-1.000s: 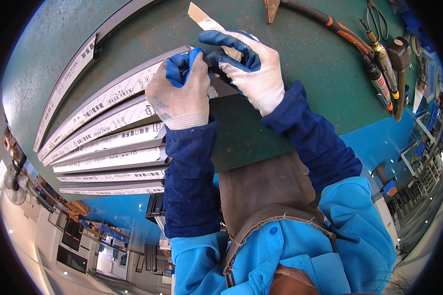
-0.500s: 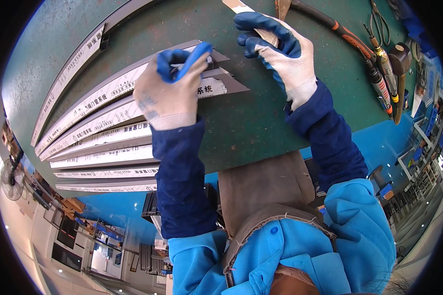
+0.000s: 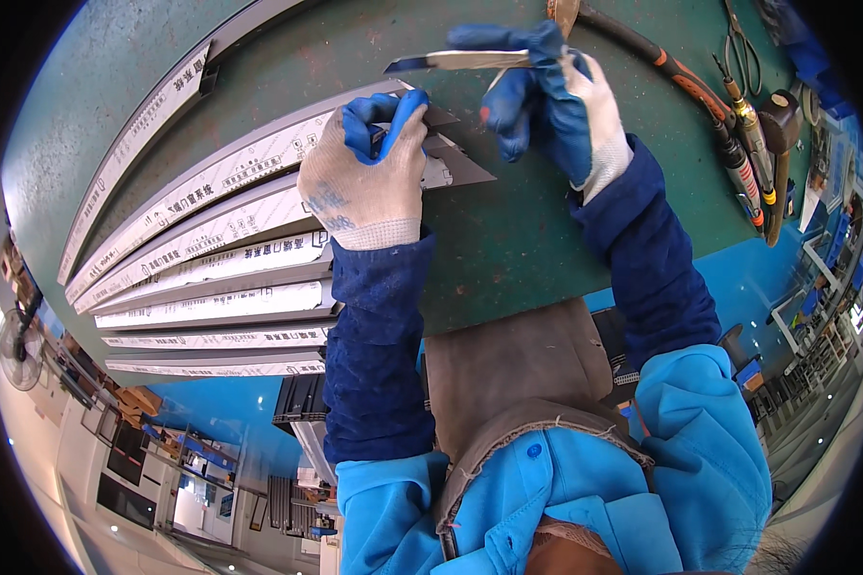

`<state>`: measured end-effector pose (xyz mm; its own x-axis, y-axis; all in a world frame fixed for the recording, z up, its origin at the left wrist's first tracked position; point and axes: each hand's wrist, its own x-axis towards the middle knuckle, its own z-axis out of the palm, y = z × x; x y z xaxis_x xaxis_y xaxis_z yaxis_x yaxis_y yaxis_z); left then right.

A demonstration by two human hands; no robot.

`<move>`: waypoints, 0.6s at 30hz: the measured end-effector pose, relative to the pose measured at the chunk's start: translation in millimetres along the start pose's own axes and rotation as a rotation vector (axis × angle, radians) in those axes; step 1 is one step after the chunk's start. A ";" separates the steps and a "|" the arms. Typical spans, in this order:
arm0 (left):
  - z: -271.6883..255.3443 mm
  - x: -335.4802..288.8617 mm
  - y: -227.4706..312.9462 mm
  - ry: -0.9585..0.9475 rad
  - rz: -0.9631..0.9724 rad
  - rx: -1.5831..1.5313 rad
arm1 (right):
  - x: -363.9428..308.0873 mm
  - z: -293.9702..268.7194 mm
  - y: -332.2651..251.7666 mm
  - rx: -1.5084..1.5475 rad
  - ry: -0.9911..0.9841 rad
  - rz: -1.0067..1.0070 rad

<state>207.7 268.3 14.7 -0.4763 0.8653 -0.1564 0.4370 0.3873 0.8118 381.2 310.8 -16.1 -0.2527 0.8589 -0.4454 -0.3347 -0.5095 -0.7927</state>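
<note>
Gloved, my left hand [image 3: 366, 163] lies over the mitred ends of the grey metal profiles [image 3: 259, 153]. Its thumb and finger are pinched together in a ring; whatever is between them is too small to make out. My right hand [image 3: 561, 105], also gloved and blurred by motion, is closed on a flat, cream-coloured strip-like tool [image 3: 470, 60] with a dark end pointing left. That tool is held above the bench, just beyond the profile ends. Printed white film covers the profiles, which are fanned out to the left and under my left wrist.
The green bench top [image 3: 489, 259] carries another long profile [image 3: 134, 163] at far left. To the right lie a hammer with an orange-black handle [image 3: 662, 62], screwdriver-like tools [image 3: 748, 134], a dark-headed mallet [image 3: 781, 125] and scissors [image 3: 738, 48]. A fan [image 3: 21, 350] stands beyond at left.
My left hand has shifted right along the profiles, still pinched. My right hand has turned, swinging the cream tool so that its dark end points left.
</note>
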 end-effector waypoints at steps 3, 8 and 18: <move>1.7 -4.4 5.9 0.047 0.046 0.041 | 9.1 10.5 -2.7 -0.174 0.040 0.104; 2.2 -5.5 1.5 0.080 0.073 0.035 | 22.6 31.4 -22.2 -0.514 0.107 0.134; 5.7 -7.0 -3.8 0.122 0.047 0.011 | 56.8 47.6 -13.2 -0.842 0.149 -0.129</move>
<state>213.8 262.6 9.5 -0.5442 0.8376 -0.0480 0.4694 0.3514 0.8100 328.0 363.8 -11.2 -0.1178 0.9352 -0.3338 0.4463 -0.2504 -0.8591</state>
